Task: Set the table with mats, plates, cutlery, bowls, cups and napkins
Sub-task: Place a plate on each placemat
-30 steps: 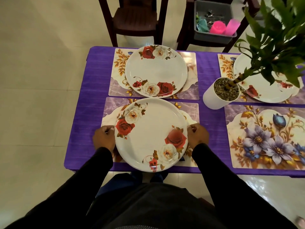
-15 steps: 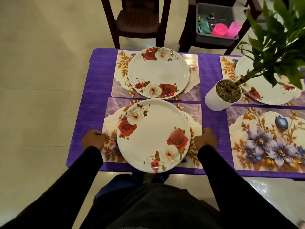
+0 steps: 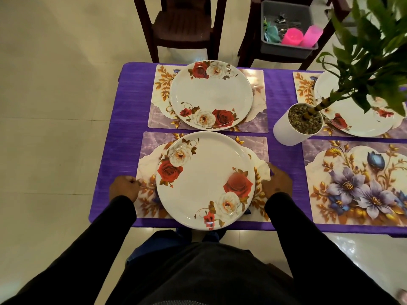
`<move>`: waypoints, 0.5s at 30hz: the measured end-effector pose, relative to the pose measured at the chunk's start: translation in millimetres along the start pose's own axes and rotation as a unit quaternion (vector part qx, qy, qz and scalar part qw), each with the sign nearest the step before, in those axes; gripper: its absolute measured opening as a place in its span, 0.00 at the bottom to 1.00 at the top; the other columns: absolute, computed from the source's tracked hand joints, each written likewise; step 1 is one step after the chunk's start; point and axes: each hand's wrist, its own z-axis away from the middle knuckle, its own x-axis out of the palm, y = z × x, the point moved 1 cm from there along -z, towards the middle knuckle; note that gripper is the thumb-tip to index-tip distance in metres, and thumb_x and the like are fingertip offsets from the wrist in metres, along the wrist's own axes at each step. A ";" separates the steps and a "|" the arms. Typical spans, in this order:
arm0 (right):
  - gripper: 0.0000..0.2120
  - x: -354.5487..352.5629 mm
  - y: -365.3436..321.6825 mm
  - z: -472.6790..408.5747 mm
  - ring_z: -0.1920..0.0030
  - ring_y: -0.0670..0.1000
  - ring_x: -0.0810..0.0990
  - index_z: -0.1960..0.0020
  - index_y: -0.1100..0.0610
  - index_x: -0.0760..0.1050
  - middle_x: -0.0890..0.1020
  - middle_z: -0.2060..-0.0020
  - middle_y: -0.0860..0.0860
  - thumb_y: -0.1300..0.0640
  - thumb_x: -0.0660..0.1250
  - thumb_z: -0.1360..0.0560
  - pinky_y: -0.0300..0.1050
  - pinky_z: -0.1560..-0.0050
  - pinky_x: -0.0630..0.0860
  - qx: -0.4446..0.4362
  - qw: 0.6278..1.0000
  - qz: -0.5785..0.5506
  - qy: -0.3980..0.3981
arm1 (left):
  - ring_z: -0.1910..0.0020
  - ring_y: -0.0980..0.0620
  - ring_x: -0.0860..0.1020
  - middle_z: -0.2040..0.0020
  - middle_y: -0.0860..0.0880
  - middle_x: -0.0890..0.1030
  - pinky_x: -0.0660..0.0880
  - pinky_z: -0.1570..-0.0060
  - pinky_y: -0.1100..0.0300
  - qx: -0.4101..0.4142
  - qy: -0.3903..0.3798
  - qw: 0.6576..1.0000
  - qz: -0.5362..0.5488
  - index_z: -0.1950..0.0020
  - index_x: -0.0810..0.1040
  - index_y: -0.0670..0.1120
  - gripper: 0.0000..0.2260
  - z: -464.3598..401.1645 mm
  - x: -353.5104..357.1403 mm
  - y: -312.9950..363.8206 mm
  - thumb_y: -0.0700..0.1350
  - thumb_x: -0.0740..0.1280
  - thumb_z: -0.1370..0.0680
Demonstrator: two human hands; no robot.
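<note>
So from the head camera, we were looking down at a purple table [image 3: 284,84] with four flowery mats laid out. The near plate [image 3: 206,180], white with red and cream roses, sat on the near-left mat [image 3: 255,144], and its front edge stuck out a bit past the table's near side.

Our left hand [image 3: 123,187] was at the left edge of that mat, fingers curled in and seemingly pinching the mat's border, though we couldn't see the fingertips well enough to swear by it. Our right hand [image 3: 276,183] was on the mat's right edge, just beside the plate, fingers mostly straight and pointing away from us, resting there and not wrapped around anything. Neither hand was touching the plate as far as we could tell.

Behind it, the far-left mat [image 3: 160,93] carried a second rose plate [image 3: 211,94]. Over on the right, the far-right mat [image 3: 305,86] had a third plate [image 3: 354,124] half hidden by a potted plant [image 3: 295,126] in a white pot. The near-right mat [image 3: 356,183] had only its purple flower print showing.

Past the table stood two dark chairs; one chair [image 3: 182,25] had a bare seat, the other held a grey tub [image 3: 286,47] with two pink cups [image 3: 301,36], something teal and some metal bits too small to make out.
</note>
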 end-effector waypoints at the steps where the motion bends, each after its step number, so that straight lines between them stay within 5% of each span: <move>1: 0.19 -1.4 -1.1 2.5 0.34 0.59 0.75 0.30 0.54 0.72 0.77 0.34 0.55 0.59 0.66 0.20 0.55 0.32 0.70 0.001 1.000 -0.004 0.002 | 0.50 0.38 0.80 0.50 0.38 0.84 0.76 0.47 0.50 -0.001 -0.001 1.000 0.002 0.50 0.84 0.37 0.10 -0.5 -0.2 0.0 0.45 0.71 0.21; 15: 0.21 -0.4 2.1 4.2 0.33 0.59 0.74 0.29 0.55 0.73 0.76 0.32 0.54 0.61 0.68 0.21 0.54 0.33 0.71 0.054 0.995 -0.086 0.006 | 0.49 0.38 0.80 0.49 0.38 0.84 0.75 0.47 0.49 0.017 -0.001 1.000 -0.001 0.48 0.84 0.36 0.11 3.3 -0.2 -1.9 0.44 0.71 0.21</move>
